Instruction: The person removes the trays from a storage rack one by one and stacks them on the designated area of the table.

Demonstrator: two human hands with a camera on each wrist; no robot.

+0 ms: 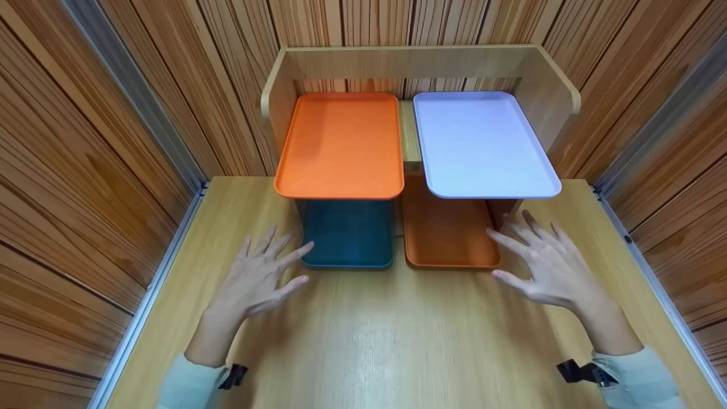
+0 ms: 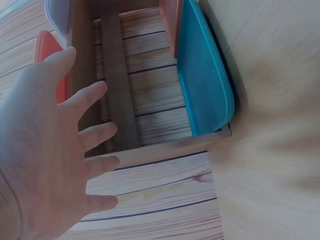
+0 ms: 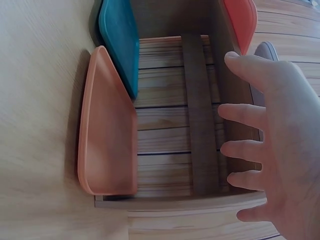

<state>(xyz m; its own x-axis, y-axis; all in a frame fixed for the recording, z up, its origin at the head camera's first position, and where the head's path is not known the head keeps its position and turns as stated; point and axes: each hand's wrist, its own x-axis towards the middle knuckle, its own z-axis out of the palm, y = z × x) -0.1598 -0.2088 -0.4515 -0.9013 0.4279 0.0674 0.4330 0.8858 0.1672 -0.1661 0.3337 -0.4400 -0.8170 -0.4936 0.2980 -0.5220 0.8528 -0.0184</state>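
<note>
My left hand hovers with spread fingers over the left side of the table, its index fingertip overlapping the edge of a teal tray in the head view. Over the right side, my right hand spreads its fingers beside a brown-orange tray. Neither hand holds anything. These two trays lie in the lower level of a small wooden shelf. On its upper board rest a bright orange tray at left and a pale lavender tray at right, both jutting out over the front.
The shelf stands at the back of a light wooden table. Wood-plank walls rise at the back and both sides, with metal rails along the table's side edges. Each sleeve cuff has a black clip at the wrist.
</note>
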